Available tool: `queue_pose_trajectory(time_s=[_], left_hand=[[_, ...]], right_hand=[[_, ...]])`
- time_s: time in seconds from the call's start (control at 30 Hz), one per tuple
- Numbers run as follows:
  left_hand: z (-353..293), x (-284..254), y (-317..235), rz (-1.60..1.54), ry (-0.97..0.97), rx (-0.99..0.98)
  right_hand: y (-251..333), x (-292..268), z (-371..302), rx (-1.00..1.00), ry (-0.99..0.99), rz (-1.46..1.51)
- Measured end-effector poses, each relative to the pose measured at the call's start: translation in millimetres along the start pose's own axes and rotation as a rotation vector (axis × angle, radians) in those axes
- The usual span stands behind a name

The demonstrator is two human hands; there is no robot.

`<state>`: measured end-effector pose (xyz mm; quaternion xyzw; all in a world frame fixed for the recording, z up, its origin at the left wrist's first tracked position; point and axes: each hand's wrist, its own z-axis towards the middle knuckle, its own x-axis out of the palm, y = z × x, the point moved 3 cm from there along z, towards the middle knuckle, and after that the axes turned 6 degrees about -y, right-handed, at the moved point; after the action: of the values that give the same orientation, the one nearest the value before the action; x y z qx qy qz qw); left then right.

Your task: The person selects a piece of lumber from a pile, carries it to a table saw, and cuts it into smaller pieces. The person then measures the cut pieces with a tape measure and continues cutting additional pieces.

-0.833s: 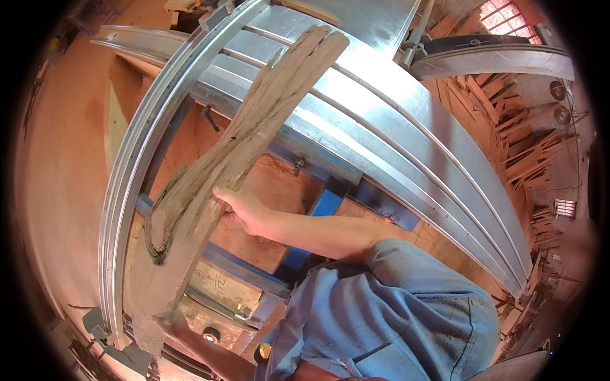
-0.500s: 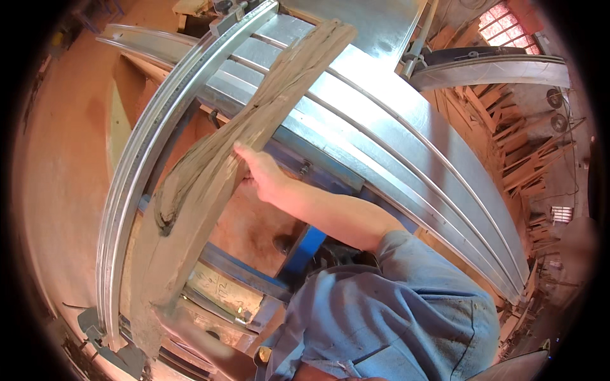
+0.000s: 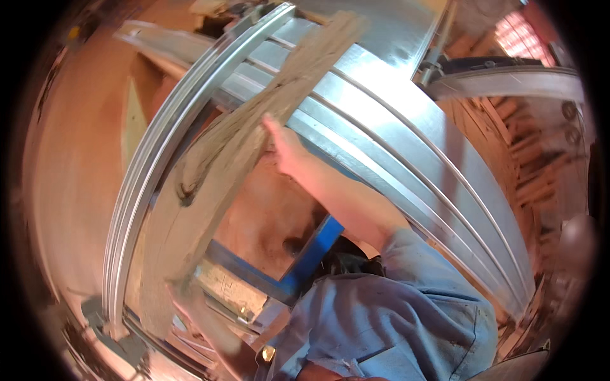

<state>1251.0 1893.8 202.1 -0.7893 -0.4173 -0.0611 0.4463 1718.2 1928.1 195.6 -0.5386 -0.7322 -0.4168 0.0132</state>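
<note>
A long, rough wooden board [image 3: 210, 171] with a dark wavy grain and a knot lies slantwise, its far end over a silvery metal machine table [image 3: 387, 120]. My right hand [image 3: 283, 149] is closed on the board's right edge near the middle, thumb on top and fingers hidden underneath. My left hand [image 3: 184, 295] grips the same edge near the board's lower end. It is blurred, and its fingers are mostly hidden.
A curved-looking metal rail [image 3: 143, 165] runs along the left. Below the board are a blue frame bar [image 3: 318, 244] and a pale panel with handwriting [image 3: 232, 289]. Wood offcuts [image 3: 540, 159] are piled at the right. A red-brown floor [image 3: 70, 190] shows at left.
The board and both hands appear a little further right in the view, and the lower end sits slightly higher. The whole scene has shifted with the camera. Both hands keep their hold.
</note>
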Motion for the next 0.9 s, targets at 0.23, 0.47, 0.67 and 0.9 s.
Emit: queue_pose_trajectory(time_s=[0.23, 0.47, 0.67, 0.9], left_hand=[[22.5, -51.4, -12.1, 0.186, 0.012, -0.130], [-78.0, 23.6, -112.9, 1.791, -0.091, 0.376], [-148.1, 94.9, -19.6, 1.546, 0.165, 0.360], [-96.9, 75.3, 137.5, 0.368, 0.302, -0.448]], right_hand=[[-31.6, -50.3, -87.3, -0.070, 0.454, -1.004], [-97.3, -137.2, -137.2, -0.800, 0.569, -2.020], [-107.3, -147.7, -150.2, -0.749, 0.535, -2.167], [-104.0, -139.3, -148.7, -0.694, 0.632, -2.282]])
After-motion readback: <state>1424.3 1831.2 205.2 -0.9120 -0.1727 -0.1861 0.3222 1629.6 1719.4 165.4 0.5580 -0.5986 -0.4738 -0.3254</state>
